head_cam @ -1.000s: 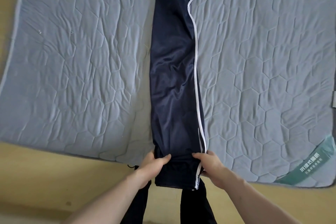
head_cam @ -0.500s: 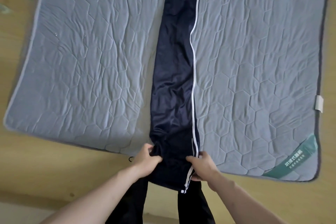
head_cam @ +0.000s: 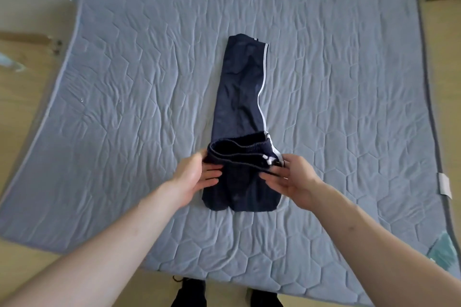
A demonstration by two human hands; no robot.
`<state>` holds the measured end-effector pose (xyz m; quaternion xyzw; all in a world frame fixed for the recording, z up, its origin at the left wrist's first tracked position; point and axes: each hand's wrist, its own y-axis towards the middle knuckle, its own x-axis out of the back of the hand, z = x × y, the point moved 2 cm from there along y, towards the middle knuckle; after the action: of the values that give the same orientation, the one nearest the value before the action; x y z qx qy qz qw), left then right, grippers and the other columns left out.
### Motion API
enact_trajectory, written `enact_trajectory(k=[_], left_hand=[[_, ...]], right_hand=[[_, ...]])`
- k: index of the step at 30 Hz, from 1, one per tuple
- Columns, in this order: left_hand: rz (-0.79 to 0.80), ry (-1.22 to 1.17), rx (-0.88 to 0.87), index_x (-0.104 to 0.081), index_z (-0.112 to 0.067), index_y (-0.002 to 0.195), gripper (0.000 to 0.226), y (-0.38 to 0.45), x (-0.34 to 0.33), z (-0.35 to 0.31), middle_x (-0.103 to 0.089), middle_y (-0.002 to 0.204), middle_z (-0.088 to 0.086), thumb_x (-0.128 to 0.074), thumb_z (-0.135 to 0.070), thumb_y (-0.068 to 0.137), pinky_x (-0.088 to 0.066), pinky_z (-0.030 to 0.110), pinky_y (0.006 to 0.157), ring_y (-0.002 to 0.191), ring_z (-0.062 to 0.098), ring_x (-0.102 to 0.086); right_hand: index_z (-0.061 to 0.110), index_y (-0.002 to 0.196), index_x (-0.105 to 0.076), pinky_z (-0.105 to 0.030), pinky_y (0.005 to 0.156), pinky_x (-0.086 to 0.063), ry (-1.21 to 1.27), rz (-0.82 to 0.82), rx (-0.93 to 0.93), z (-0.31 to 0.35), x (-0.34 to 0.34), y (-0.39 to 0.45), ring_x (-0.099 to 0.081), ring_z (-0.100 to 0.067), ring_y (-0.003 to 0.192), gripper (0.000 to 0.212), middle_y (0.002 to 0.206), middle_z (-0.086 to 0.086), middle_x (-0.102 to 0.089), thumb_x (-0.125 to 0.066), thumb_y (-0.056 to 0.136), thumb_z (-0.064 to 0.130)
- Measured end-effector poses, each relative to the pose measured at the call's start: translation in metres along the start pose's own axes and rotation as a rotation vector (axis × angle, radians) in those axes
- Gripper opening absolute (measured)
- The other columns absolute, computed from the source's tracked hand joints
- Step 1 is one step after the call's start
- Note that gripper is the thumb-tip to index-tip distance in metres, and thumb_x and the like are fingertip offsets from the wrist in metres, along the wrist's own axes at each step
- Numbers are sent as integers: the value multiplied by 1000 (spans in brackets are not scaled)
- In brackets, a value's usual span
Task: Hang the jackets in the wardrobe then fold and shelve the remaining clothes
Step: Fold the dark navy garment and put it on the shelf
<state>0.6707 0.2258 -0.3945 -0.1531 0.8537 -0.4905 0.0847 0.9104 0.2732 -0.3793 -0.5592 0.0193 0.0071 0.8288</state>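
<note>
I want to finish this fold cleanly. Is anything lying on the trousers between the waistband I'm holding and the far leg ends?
Nothing visible does. Both hands, left hand and right hand, hold the waistband; the navy trousers lie bare up to their leg ends on the quilted mattress pad.

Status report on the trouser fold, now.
Left hand and right hand grip the waistband end of the navy trousers. Waist doubled onto legs, flat on grey mattress pad. Nothing in the way.

A single head-worn wide-angle camera looked steeply down from above onto the mattress (head_cam: 124,107), close enough that both forearms filled the lower frame. Wooden floor (head_cam: 22,97) showed at the left edge, shoes (head_cam: 189,294) at the bottom centre.
</note>
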Motion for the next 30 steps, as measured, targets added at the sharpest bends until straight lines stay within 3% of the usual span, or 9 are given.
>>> enact_trajectory(k=[4,6,7,10,14,19,23,27,30], left_hand=[[-41,-2,-34,-49,-20,143,44,30,-4,-9,-78,104,5,-49,-43,105,-59,32,56,83,21,-76],[-106,109,-42,-23,-21,160,65,46,-2,4,-71,115,7,-53,-38,104,-60,36,62,88,26,-72],[-147,217,-48,-20,-21,161,71,53,1,15,-68,117,7,-57,-37,102,-60,38,70,94,28,-71],[-211,584,-11,-29,-16,158,79,68,18,54,-62,133,7,-68,-39,93,-50,39,101,121,29,-61],[-157,674,62,-35,-18,155,87,82,35,99,-55,147,3,-75,-50,84,-39,27,95,130,21,-56],[-43,468,82,-49,-23,143,109,103,27,110,-64,129,-10,-79,-73,51,-50,29,98,115,11,-64],[-11,408,71,-56,-29,121,70,115,13,115,-70,109,-15,-88,-52,63,-56,28,78,98,8,-70],[-44,567,43,-65,-31,111,24,99,18,127,-74,103,-9,-74,-35,89,-51,17,64,84,4,-69],[-10,661,108,-70,-29,105,14,67,30,148,-76,102,-5,-70,-35,93,-52,22,67,86,11,-70]], right_hand=[[21,99,-60,-34,62,-61,26,-5,33,12,-16,22,-78,-28,80,22,103,-6,-78,-40,104,28],[18,117,-56,-33,60,-58,-133,-91,52,1,-18,38,-73,-28,74,20,102,-5,-72,-48,101,25],[18,131,-51,-35,64,-57,-261,-142,60,-9,-16,47,-69,-29,75,33,101,-6,-69,-53,98,24],[20,147,-39,-38,89,-53,-694,-232,108,-46,-5,60,-66,-27,104,62,115,-3,-69,-62,90,31],[20,155,-29,-34,92,-48,-778,-249,100,-81,11,78,-54,-23,128,80,153,-2,-43,-65,90,48],[20,158,-28,-40,107,-47,-638,-260,121,-76,11,118,-53,-25,134,95,151,0,-48,-74,83,57],[21,143,-50,-40,105,-50,-550,-220,101,-77,5,140,-65,-23,117,67,128,2,-67,-78,85,42],[29,106,-74,-19,63,-54,-499,-135,50,-99,9,126,-70,-6,84,16,81,19,-76,-72,91,31],[27,105,-74,-25,72,-54,-518,-105,-20,-126,14,96,-71,-12,91,15,96,9,-77,-70,91,28]])
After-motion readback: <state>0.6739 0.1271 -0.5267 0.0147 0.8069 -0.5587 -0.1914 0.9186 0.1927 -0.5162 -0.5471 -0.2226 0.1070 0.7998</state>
